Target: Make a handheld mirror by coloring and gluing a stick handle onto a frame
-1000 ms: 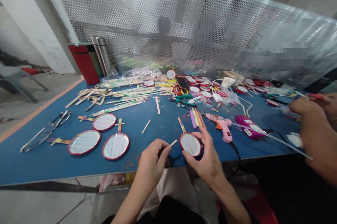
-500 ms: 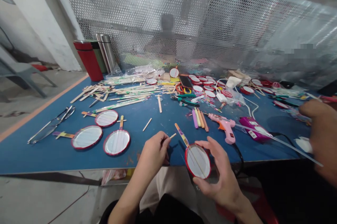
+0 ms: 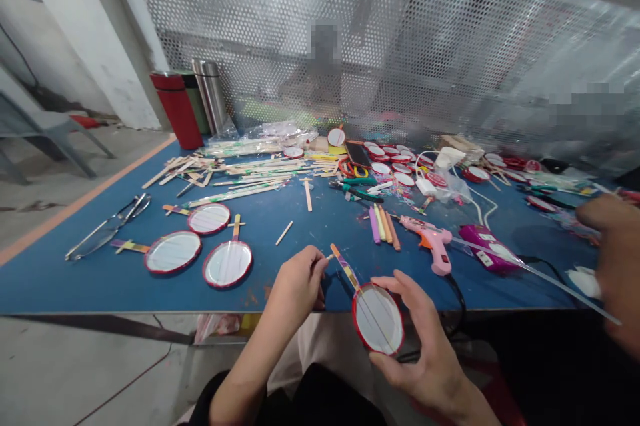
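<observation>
In the lower middle of the frame, our right hand grips a round paddle by its rim, thumb at the bottom edge and fingers curled over the upper right. Our left hand is pinched around a short stick, of which only the tip shows.

The relation that matters, we judge, is between that tip and the paddle's handle. The handle's long axis slants from the disc toward the upper left, so its free end comes right beside our left fingertips, while our right hand is nearer the disc. We cannot tell whether stick and handle touch.

The disc has a flat, pale face crossed by a thin line, and a glossy red rim. The handle is a narrow, flat strip patched in yellow, purple and orange. The short stick looks like plain pale wood, as does the loose stick lying on the smooth blue counter in the centre.

At left of centre lie three similar paddles with small crosspieces on their handles. Right of centre sits a pink plastic glue gun, beside slim pastel-coloured rods.
</observation>
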`<action>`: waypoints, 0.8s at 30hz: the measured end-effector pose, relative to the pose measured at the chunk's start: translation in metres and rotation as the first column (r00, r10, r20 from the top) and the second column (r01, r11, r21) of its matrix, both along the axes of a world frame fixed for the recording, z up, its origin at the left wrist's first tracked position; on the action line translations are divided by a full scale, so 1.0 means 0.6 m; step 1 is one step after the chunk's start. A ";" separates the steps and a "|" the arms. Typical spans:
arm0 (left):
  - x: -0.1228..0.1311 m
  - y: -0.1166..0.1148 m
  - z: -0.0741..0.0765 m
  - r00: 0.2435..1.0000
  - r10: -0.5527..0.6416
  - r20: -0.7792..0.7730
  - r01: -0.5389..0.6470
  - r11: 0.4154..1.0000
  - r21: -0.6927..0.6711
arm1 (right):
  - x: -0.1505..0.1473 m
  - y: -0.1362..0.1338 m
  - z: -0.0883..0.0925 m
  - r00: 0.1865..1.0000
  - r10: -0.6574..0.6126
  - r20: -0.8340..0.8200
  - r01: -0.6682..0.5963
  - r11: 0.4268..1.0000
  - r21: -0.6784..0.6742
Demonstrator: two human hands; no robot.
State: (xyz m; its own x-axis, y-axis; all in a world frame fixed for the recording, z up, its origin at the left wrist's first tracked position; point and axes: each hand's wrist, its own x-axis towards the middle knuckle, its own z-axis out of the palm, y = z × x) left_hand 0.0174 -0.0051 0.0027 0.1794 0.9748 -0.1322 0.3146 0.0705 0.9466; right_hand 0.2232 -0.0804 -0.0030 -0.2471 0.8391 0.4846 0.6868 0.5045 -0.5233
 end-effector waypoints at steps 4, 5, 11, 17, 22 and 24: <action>-0.001 0.000 -0.003 1.000 -0.015 -0.009 0.015 1.000 0.023 | 0.001 -0.001 -0.001 1.000 0.005 0.002 -0.005 1.000 -0.001; -0.002 0.000 -0.004 1.000 -0.021 -0.016 0.021 0.999 0.031 | 0.001 -0.001 -0.002 1.000 0.005 -0.001 -0.005 1.000 -0.008; -0.004 -0.001 -0.004 0.999 -0.028 -0.035 0.030 0.998 0.057 | -0.001 0.001 -0.005 1.000 0.014 -0.007 -0.014 1.000 -0.024; -0.003 -0.001 -0.002 0.999 -0.017 -0.046 0.019 0.999 0.049 | -0.005 0.005 -0.004 0.999 0.034 -0.013 -0.034 0.999 -0.016; -0.004 -0.001 -0.006 0.999 -0.020 -0.033 0.021 0.999 0.033 | -0.004 0.001 -0.003 1.000 0.026 -0.010 -0.026 0.999 -0.023; -0.004 0.000 -0.007 0.999 -0.021 -0.035 0.022 0.999 0.033 | -0.003 0.000 -0.001 1.000 0.022 -0.006 -0.022 0.999 -0.031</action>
State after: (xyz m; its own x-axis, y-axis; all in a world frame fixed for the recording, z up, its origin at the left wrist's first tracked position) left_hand 0.0148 -0.0054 -0.0013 0.1965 0.9747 -0.1062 0.3482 0.0318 0.9369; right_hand 0.2211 -0.0807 -0.0034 -0.2627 0.8484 0.4596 0.6729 0.5025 -0.5429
